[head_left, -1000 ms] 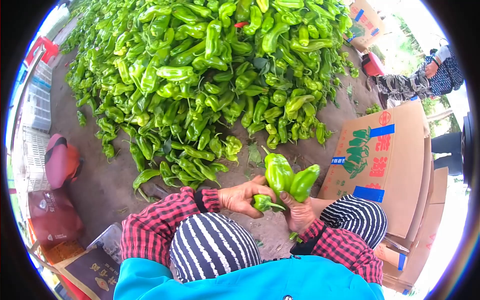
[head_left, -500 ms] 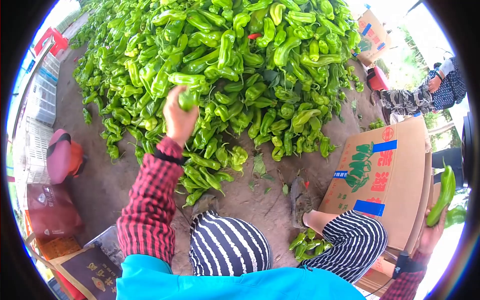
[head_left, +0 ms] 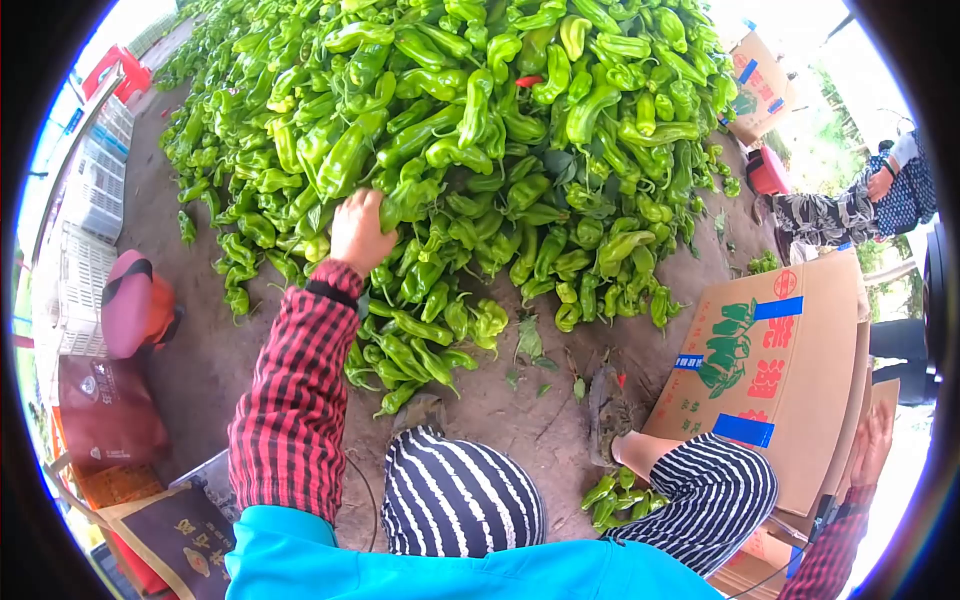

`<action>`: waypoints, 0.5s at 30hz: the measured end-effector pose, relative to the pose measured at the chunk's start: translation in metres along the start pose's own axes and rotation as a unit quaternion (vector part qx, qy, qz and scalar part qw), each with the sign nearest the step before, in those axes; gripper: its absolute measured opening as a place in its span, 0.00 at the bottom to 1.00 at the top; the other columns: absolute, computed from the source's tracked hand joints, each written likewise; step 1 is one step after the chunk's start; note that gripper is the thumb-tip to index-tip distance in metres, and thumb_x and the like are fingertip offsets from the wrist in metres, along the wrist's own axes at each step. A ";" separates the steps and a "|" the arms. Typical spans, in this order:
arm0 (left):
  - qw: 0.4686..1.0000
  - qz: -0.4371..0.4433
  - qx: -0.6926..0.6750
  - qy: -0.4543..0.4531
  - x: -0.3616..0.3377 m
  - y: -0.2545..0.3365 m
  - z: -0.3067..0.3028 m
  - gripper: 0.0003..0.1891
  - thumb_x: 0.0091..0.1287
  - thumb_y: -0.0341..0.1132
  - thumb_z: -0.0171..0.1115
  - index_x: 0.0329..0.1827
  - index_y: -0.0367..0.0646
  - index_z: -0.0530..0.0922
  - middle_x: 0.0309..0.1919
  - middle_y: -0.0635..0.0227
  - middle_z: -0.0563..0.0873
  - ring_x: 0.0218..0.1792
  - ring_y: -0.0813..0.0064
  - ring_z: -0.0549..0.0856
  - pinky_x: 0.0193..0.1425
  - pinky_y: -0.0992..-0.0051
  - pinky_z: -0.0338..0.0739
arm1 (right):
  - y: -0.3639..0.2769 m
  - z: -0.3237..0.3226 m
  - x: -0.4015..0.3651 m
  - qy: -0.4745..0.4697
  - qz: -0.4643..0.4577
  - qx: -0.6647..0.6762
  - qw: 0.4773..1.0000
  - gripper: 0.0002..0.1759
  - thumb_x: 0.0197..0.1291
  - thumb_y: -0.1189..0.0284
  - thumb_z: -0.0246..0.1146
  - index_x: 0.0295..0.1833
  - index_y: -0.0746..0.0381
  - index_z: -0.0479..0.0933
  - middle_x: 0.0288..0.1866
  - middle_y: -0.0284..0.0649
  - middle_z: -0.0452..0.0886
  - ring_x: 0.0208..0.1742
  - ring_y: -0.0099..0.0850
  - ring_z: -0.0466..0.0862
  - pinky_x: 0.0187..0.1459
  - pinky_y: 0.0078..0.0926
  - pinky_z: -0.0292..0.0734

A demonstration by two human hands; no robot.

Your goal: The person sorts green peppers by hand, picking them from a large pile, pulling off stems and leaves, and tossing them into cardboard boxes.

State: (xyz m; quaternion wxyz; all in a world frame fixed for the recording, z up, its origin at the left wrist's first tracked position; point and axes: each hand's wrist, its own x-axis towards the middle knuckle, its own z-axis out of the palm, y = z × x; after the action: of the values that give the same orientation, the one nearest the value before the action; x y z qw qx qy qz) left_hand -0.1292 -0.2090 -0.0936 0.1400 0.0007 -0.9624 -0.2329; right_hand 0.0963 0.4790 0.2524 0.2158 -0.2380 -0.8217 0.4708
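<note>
A big heap of green peppers (head_left: 440, 130) covers the ground ahead. My left hand (head_left: 361, 232) reaches to the near side of the heap, its fingers curled against a green pepper (head_left: 412, 196). At the far right, my right hand (head_left: 875, 445) is at the open edge of a cardboard box (head_left: 765, 370), fingers extended and no pepper showing in it. Several peppers (head_left: 620, 499) lie on the ground by my striped trouser leg.
White crates (head_left: 90, 270), a pink-topped stool (head_left: 138, 303) and a maroon bag (head_left: 110, 412) line the left. At the upper right are another person (head_left: 850, 205), a red stool (head_left: 767, 171) and another cardboard box (head_left: 757, 88).
The peppers have left my right hand, which is now at the box edge. My left hand has lowered slightly against the heap. The view has shifted a little.
</note>
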 end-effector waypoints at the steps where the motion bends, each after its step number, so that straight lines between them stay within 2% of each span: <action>1: 1.000 -0.014 -0.013 -0.004 -0.012 0.005 0.000 0.25 0.42 0.33 0.66 0.46 0.38 0.72 0.38 0.54 0.77 0.43 0.55 0.77 0.51 0.64 0.69 | -0.021 0.051 -0.020 -0.019 -0.085 0.050 0.995 0.29 0.58 0.67 0.59 0.63 0.64 0.59 0.55 0.41 0.69 0.54 0.24 0.72 0.49 0.18 0.73; 3: 0.991 -0.040 -0.129 0.018 -0.038 0.026 -0.004 0.26 0.41 0.34 0.65 0.45 0.34 0.73 0.31 0.49 0.81 0.35 0.53 0.81 0.42 0.63 0.75 | -0.058 0.141 -0.069 -0.065 -0.167 -0.004 0.984 0.30 0.58 0.64 0.59 0.62 0.65 0.60 0.55 0.41 0.69 0.59 0.26 0.69 0.54 0.22 0.70; 4: 0.974 -0.085 -0.212 -0.012 -0.049 0.043 -0.010 0.27 0.41 0.33 0.65 0.48 0.33 0.72 0.32 0.49 0.82 0.34 0.58 0.83 0.41 0.68 0.77 | -0.061 0.164 -0.084 -0.150 -0.153 0.059 0.975 0.31 0.57 0.63 0.60 0.62 0.65 0.60 0.56 0.41 0.69 0.60 0.27 0.69 0.54 0.23 0.69; 5: 0.954 -0.080 -0.288 -0.017 -0.059 0.060 -0.014 0.29 0.40 0.31 0.65 0.49 0.32 0.71 0.31 0.55 0.83 0.32 0.65 0.83 0.40 0.72 0.78 | -0.057 0.187 -0.096 -0.234 -0.138 0.121 0.955 0.32 0.56 0.63 0.61 0.63 0.64 0.60 0.57 0.40 0.69 0.60 0.27 0.68 0.54 0.24 0.69; 6: 0.893 -0.098 -0.437 -0.042 -0.071 0.059 0.012 0.27 0.40 0.29 0.65 0.48 0.32 0.71 0.30 0.64 0.82 0.30 0.74 0.82 0.38 0.75 0.78 | -0.056 0.218 -0.113 -0.276 -0.098 0.107 0.950 0.32 0.55 0.62 0.62 0.62 0.64 0.61 0.57 0.40 0.69 0.59 0.27 0.69 0.53 0.24 0.69; 7: 0.794 -0.162 -0.565 -0.155 -0.074 0.088 -0.010 0.24 0.42 0.27 0.65 0.46 0.32 0.72 0.31 0.68 0.82 0.29 0.77 0.81 0.36 0.76 0.78 | -0.054 0.251 -0.130 -0.316 -0.060 0.092 0.942 0.33 0.53 0.61 0.63 0.61 0.64 0.62 0.57 0.40 0.69 0.59 0.28 0.69 0.52 0.24 0.69; 8: 0.758 -0.167 -0.595 -0.211 -0.080 0.107 -0.015 0.22 0.44 0.27 0.66 0.45 0.34 0.72 0.32 0.67 0.81 0.29 0.79 0.80 0.35 0.78 0.78 | -0.051 0.277 -0.144 -0.350 0.026 0.115 0.929 0.30 0.52 0.64 0.63 0.59 0.62 0.64 0.57 0.40 0.70 0.57 0.28 0.71 0.51 0.26 0.71; 9: 0.738 -0.147 -0.612 -0.242 -0.086 0.124 -0.015 0.22 0.45 0.28 0.66 0.45 0.34 0.72 0.32 0.67 0.81 0.30 0.79 0.81 0.35 0.78 0.79 | -0.037 0.296 -0.152 -0.369 0.126 0.197 0.900 0.26 0.51 0.79 0.61 0.58 0.64 0.64 0.53 0.40 0.71 0.54 0.28 0.72 0.53 0.26 0.70; 10: 0.721 -0.141 -0.598 -0.320 -0.088 0.140 -0.022 0.25 0.47 0.30 0.68 0.49 0.34 0.69 0.38 0.64 0.81 0.37 0.76 0.81 0.44 0.75 0.78 | -0.016 0.313 -0.160 -0.383 0.197 0.271 0.861 0.29 0.50 0.82 0.62 0.59 0.63 0.63 0.55 0.37 0.70 0.55 0.26 0.71 0.51 0.23 0.71; 11: 0.696 -0.109 -0.622 -0.342 -0.092 0.157 -0.021 0.26 0.51 0.34 0.69 0.51 0.35 0.68 0.38 0.65 0.80 0.37 0.76 0.81 0.45 0.75 0.77 | 0.000 0.330 -0.170 -0.395 0.237 0.263 0.848 0.36 0.48 0.77 0.66 0.63 0.61 0.59 0.60 0.36 0.64 0.59 0.29 0.67 0.52 0.25 0.70; 12: 0.658 -0.112 -0.644 -0.373 -0.096 0.174 -0.023 0.27 0.55 0.38 0.67 0.53 0.36 0.66 0.39 0.65 0.80 0.39 0.76 0.80 0.46 0.76 0.76 | 0.019 0.342 -0.180 -0.419 0.217 0.242 0.848 0.45 0.46 0.62 0.70 0.67 0.57 0.54 0.63 0.35 0.62 0.61 0.31 0.66 0.54 0.34 0.69; 13: 0.658 -0.082 -0.631 -0.402 -0.098 0.187 -0.025 0.31 0.60 0.48 0.61 0.57 0.35 0.63 0.47 0.59 0.76 0.47 0.72 0.77 0.52 0.73 0.72 | 0.027 0.355 -0.187 -0.434 0.230 0.259 0.832 0.50 0.43 0.60 0.72 0.69 0.53 0.49 0.65 0.32 0.57 0.62 0.34 0.63 0.54 0.41 0.68; 15: 0.675 -0.013 -0.587 -0.447 -0.110 0.201 -0.011 0.35 0.64 0.56 0.50 0.61 0.35 0.58 0.55 0.54 0.70 0.55 0.66 0.71 0.58 0.70 0.67 | 0.025 0.369 -0.196 -0.408 0.313 0.362 0.777 0.54 0.40 0.69 0.74 0.70 0.53 0.45 0.64 0.37 0.58 0.64 0.36 0.60 0.55 0.40 0.67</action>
State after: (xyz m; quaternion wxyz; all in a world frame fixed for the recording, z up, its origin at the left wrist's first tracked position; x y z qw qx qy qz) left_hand -0.0075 -0.0278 -0.0236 -0.3381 -0.1729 -0.5753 -0.7245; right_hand 0.0427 0.1258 0.0337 -0.2290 -0.1718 -0.4816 0.8283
